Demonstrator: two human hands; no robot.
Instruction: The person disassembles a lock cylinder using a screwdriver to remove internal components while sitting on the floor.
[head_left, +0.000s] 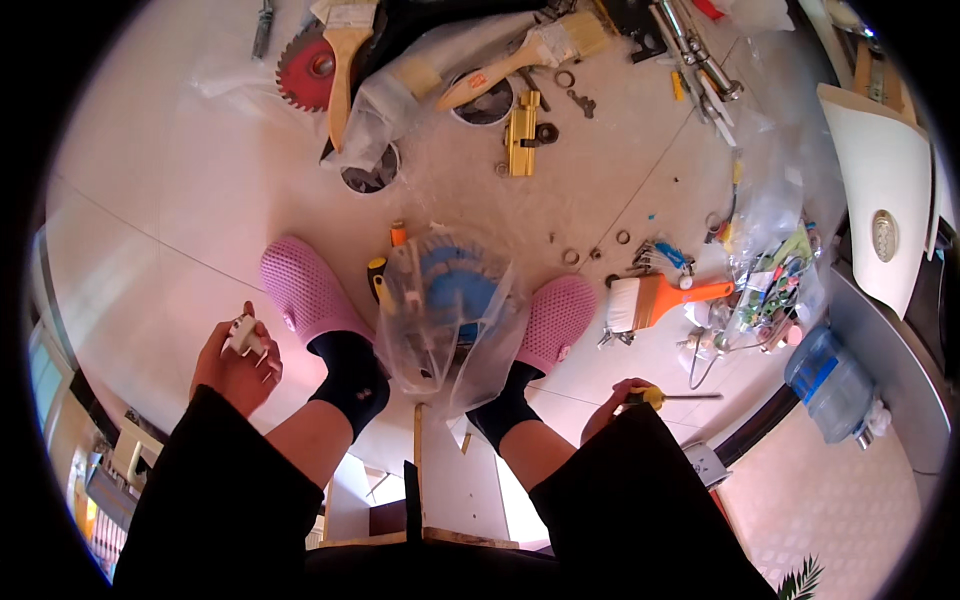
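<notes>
On the left, my left hand [228, 365] holds a small white plastic piece [245, 336] with dark spots on it; its exact kind cannot be made out. My right hand [608, 408], low on the right, is wrapped round the handle of a screwdriver [690, 397]. The handle is yellow and black, and the thin metal shaft points right. A clear plastic bag [400, 350] with blue round pieces inside stands between my feet, apart from both hands. Beside it lies a yellow-and-black handle [378, 280].
My pink clogs [318, 290] flank the bag. Paintbrushes [655, 302], a red saw blade [306, 68], a brass lock cylinder [521, 135], rings and nuts lie ahead on the tiles. A bag of small parts [775, 290] and a water jug [835, 385] are at right.
</notes>
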